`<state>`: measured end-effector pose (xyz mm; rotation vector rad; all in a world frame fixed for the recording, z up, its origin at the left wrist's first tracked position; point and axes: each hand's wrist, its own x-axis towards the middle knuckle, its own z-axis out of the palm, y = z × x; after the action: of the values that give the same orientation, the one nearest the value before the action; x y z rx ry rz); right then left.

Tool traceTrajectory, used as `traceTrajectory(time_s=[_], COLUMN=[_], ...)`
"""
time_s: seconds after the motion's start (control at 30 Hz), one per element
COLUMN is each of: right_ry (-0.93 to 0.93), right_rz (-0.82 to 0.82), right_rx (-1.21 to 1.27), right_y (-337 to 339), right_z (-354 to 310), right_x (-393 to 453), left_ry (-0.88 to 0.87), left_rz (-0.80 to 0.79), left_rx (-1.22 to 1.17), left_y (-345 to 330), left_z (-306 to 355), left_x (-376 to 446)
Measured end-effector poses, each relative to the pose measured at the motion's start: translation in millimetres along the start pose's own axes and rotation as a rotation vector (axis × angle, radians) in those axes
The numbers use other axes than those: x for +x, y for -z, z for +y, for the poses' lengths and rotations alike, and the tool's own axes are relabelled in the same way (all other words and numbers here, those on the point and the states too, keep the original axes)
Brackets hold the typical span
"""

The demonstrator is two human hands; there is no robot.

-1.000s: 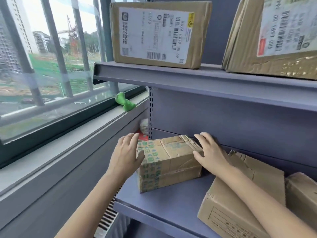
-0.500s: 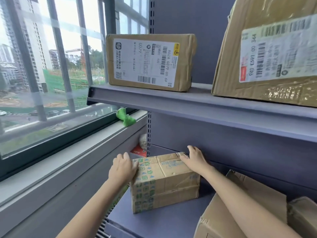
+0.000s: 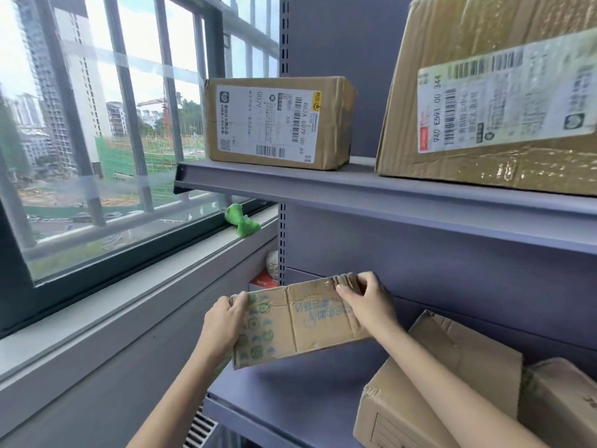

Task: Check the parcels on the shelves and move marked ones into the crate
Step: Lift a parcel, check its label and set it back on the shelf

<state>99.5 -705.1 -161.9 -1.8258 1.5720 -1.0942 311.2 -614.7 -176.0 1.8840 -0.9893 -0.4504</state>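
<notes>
A small cardboard parcel with green and blue print point(image 3: 300, 321) is lifted and tilted above the lower grey shelf point(image 3: 290, 399). My left hand point(image 3: 223, 321) grips its left end. My right hand point(image 3: 365, 302) grips its upper right corner. On the upper shelf point(image 3: 371, 195) stand a labelled parcel point(image 3: 277, 122) and a bigger labelled parcel point(image 3: 494, 95) at the right. No crate is in view.
Two more cardboard boxes, one point(image 3: 429, 386) beside my right forearm and one point(image 3: 562, 405) at the right edge, sit on the lower shelf. A window sill point(image 3: 129, 295) with a green object point(image 3: 242, 219) runs along the left. A red and white item point(image 3: 266, 279) lies behind the shelf post.
The small parcel rested on the lower shelf with my hands at its sides; now both hands grip it, and it is raised and tipped so its top faces me. The view has tilted upward.
</notes>
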Motion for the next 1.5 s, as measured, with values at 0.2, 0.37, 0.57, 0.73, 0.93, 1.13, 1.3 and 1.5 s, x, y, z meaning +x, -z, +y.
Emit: traceTrajectory(time_s=[0.2, 0.37, 0.57, 0.73, 0.93, 1.13, 1.3, 1.5], right_ry=[0.045, 0.058, 0.204, 0.275, 0.361, 0.478, 0.611, 0.718], right_rz=[0.250, 0.384, 0.504, 0.570, 0.546, 0.469, 0.452, 0.489], right_rx=[0.337, 0.495, 0.664, 0.723, 0.692, 0.731, 0.604, 0.337], right_y=[16.8, 20.2, 27.9, 29.2, 37.3, 37.5, 36.0, 37.5], right_z=[-10.6, -15.4, -19.6, -18.3, -5.7, 14.0, 29.2, 41.5], right_x=[-44.6, -80.0, -125.6, -139.1, -141.0, -145.9, -149.3, -153.2], left_ry=[-0.090, -0.180, -0.218, -0.218, -0.061, 0.029, 0.128, 0.095], left_rz=[0.180, 0.279, 0.322, 0.211, -0.299, -0.498, -0.598, -0.459], left_rx=[-0.418, -0.492, -0.692, -0.814, -0.961, -0.868, -0.776, -0.773], left_y=[28.1, 34.6, 44.4, 53.5, 66.7, 72.7, 73.2, 63.3], left_z=[24.8, 30.9, 25.1, 28.4, 27.5, 23.9, 29.7, 38.0], left_x=[-42.3, -69.5, -99.0, -107.5, -101.0, -80.1, -66.5, -55.8])
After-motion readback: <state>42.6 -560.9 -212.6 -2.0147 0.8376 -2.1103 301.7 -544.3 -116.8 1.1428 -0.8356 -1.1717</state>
